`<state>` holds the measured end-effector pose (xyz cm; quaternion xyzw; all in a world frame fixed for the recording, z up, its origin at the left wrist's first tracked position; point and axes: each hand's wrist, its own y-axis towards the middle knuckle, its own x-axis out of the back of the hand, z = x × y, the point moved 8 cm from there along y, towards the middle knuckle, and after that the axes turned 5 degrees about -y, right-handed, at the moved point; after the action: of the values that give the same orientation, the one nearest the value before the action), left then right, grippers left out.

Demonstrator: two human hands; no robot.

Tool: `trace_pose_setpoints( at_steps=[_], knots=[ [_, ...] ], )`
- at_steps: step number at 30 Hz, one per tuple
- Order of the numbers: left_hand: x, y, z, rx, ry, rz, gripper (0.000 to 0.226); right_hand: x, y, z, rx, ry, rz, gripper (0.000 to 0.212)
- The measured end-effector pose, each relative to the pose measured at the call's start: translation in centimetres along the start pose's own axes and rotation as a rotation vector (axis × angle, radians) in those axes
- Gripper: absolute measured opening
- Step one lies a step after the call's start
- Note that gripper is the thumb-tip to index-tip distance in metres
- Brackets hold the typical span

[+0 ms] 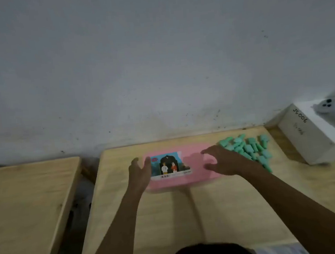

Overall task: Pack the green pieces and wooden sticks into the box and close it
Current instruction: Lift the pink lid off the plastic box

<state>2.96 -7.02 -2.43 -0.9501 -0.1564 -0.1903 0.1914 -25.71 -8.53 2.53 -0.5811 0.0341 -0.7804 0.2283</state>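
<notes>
A flat pink box (pixel 194 176) with a picture label on its lid lies closed on the wooden table (pixel 189 215), near the wall. My left hand (pixel 140 174) is at the box's left edge, fingers spread, touching or just beside it. My right hand (pixel 223 160) hovers over the box's right end with fingers apart and curled. A heap of several green pieces (pixel 248 148) lies on the table just right of the box, behind my right hand. No wooden sticks are visible.
A white carton (pixel 311 135) with handwriting and a printed device picture stands at the table's far right. A second wooden table (pixel 28 208) sits to the left across a dark gap. A grey wall rises right behind both.
</notes>
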Motion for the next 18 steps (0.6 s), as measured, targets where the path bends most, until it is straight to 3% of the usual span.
trace_pose_setpoints(
  at_steps=[3,6,18],
  knots=[
    [-0.8,-1.3,3.6,0.073,-0.044,-0.025,0.046,-3.3,-1.0,-0.2,0.015,-0.115,0.145,0.077],
    [-0.8,-2.1,5.8,0.078,-0.126,-0.061,0.032,-5.3,-1.3,-1.1,0.023,-0.293,0.119,0.083],
    [-1.0,-1.9,9.5,0.22,-0.476,0.015,0.029,-6.0,0.4,-0.7,0.037,-0.559,0.049,0.068]
  ],
)
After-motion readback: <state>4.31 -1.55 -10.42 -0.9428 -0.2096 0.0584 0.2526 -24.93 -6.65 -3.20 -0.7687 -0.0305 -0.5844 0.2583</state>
